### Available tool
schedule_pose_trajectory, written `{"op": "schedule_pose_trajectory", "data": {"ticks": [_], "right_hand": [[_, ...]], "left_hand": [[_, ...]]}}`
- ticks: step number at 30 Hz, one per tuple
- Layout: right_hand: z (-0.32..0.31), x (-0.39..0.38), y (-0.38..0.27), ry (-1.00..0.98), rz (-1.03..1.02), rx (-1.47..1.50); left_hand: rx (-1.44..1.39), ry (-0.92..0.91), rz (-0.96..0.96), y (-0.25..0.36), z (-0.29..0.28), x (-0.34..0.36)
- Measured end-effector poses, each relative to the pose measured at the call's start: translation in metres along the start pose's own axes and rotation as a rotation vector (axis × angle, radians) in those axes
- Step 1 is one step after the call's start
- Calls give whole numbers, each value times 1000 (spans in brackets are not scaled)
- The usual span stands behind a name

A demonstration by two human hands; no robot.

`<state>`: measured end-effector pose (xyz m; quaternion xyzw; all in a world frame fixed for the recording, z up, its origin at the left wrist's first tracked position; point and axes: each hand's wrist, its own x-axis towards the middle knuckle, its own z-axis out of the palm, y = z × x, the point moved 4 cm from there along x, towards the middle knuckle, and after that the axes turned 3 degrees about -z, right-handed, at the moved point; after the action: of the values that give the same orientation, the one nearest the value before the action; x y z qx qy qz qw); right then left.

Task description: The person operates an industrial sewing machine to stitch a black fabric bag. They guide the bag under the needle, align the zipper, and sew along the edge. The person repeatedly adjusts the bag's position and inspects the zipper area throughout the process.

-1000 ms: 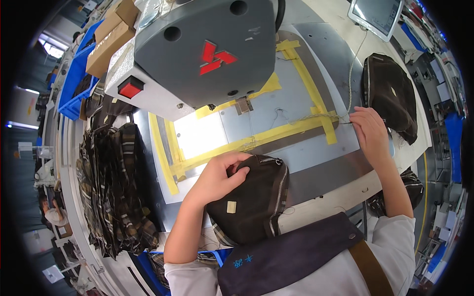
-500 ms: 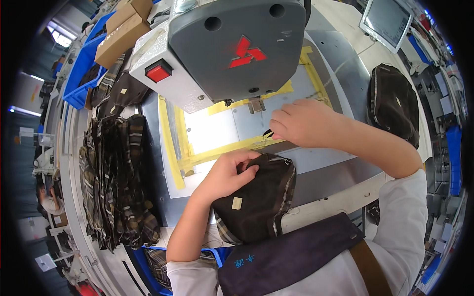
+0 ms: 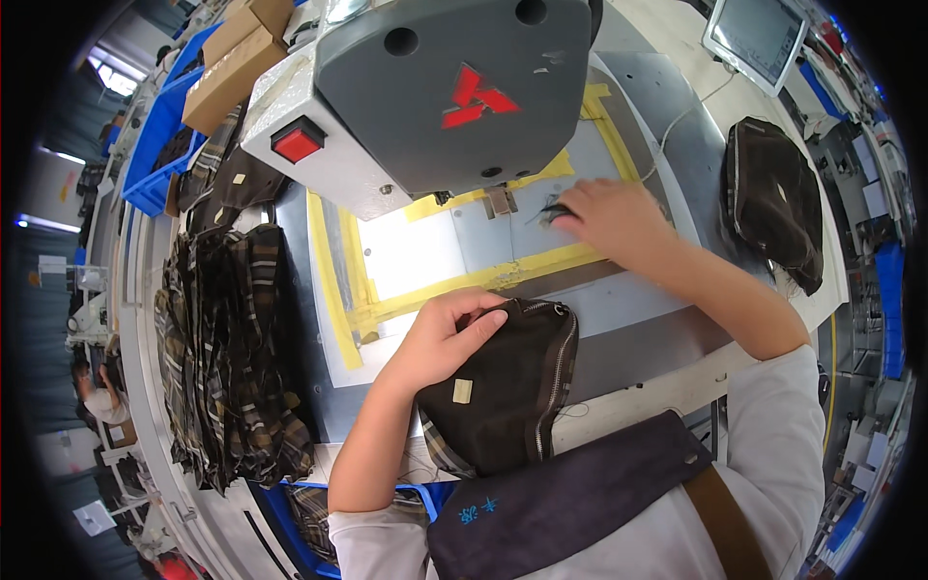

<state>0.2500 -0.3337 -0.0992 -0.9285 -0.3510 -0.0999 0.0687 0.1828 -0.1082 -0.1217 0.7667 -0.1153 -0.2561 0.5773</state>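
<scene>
A dark brown fabric bag piece with a curved metal zipper down its right side lies at the table's front edge, close to my body. My left hand pinches its upper edge, thumb on top and fingers behind. A small pale tag sits on the cloth. Beyond the piece, above the sewing machine's plate, my right hand is closed round small dark thread snips; only their dark tip shows. Loose threads trail from the piece.
The grey sewing machine head with a red switch overhangs the taped work plate. Plaid fabric pieces are stacked at left. A zippered dark bag lies at right, below a screen. Blue bins and a cardboard box stand back left.
My right hand has moved away from the bag piece, up and to the right over the plate, with the snips in it. My left hand keeps its grip on the piece.
</scene>
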Motion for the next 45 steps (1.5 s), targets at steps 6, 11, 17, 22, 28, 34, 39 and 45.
{"op": "schedule_pose_trajectory", "data": {"ticks": [6, 11, 17, 22, 28, 34, 39, 45], "right_hand": [[-23, -20, -47, 95, -109, 533], [-7, -22, -48, -62, 23, 828], [-18, -22, -41, -212, 118, 996], [-9, -22, -34, -130, -98, 940], [-1, -18, -30, -184, -119, 1185], [4, -16, -27, -260, -94, 1279], [0, -18, -32, -129, -140, 1127], [-4, -18, -34, -10, -144, 1069]], "left_hand": [[-25, 73, 80, 9, 2, 3], [325, 81, 348, 46, 7, 12], [290, -115, 126, 44, 13, 26], [122, -118, 133, 31, 20, 33], [-58, -79, 79, 22, 19, 27], [-90, -137, 106, 22, 15, 30], [3, -110, 250, 35, 18, 38], [-142, -154, 206, 20, 21, 35]]}}
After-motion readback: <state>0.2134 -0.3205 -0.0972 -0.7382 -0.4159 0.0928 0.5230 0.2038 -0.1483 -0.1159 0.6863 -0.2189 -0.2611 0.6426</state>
